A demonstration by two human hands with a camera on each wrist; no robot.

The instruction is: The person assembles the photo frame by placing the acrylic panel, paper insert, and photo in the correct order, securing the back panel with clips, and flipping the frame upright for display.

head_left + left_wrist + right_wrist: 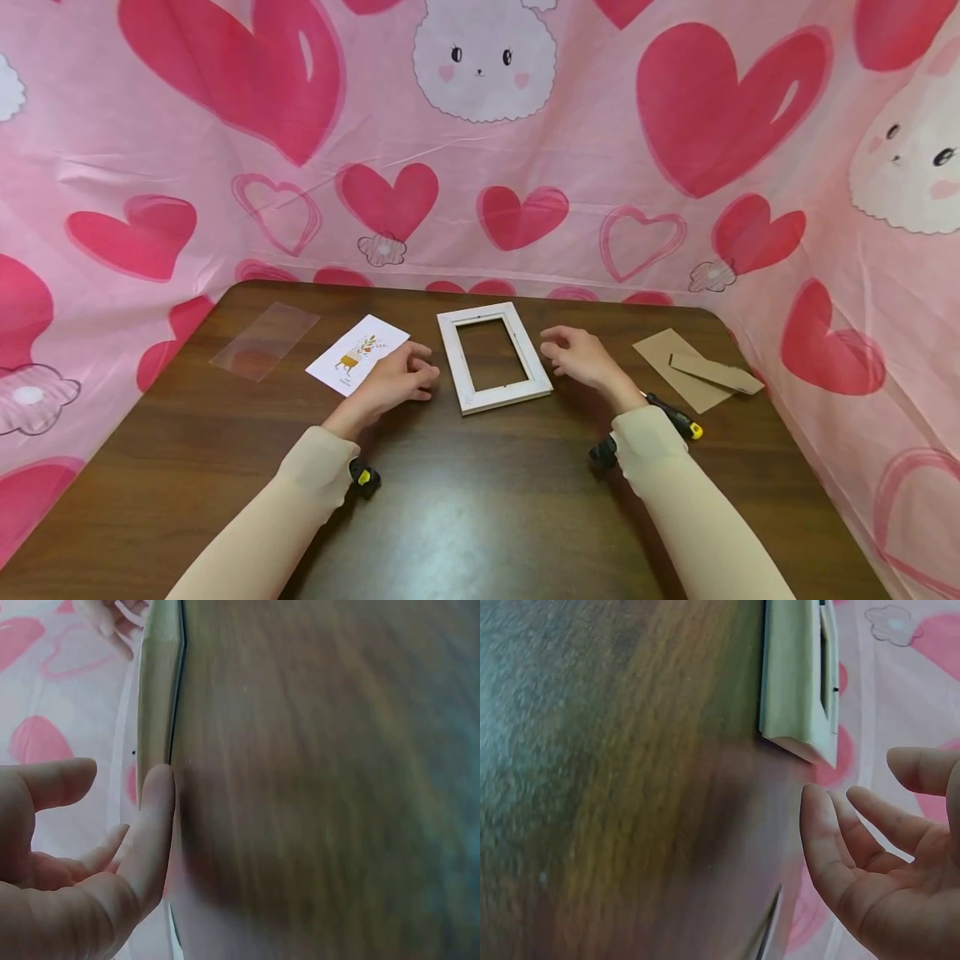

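A white picture frame (453, 354) lies flat on the table, with small dark fittings along its bare inner opening. Left of it, my left hand (393, 382) hovers with relaxed, slightly bent fingers and holds nothing. In the left wrist view a fingertip (159, 784) comes close to the frame's edge (159, 682); contact is hard to tell. My right hand (585, 358) is at the frame's other side, fingers loosely bent and apart from it. A white card (337, 354) with a printed plant drawing lies beside the left hand, which partly covers it.
A clear plastic sheet (262, 342) lies at the far left of the brown table (450, 517). On the right are a brown backing board (663, 350) with a stand strip (712, 371) and a black-and-yellow screwdriver (678, 417), partly behind the right wrist. Pink heart-patterned cloth (480, 150) surrounds the table.
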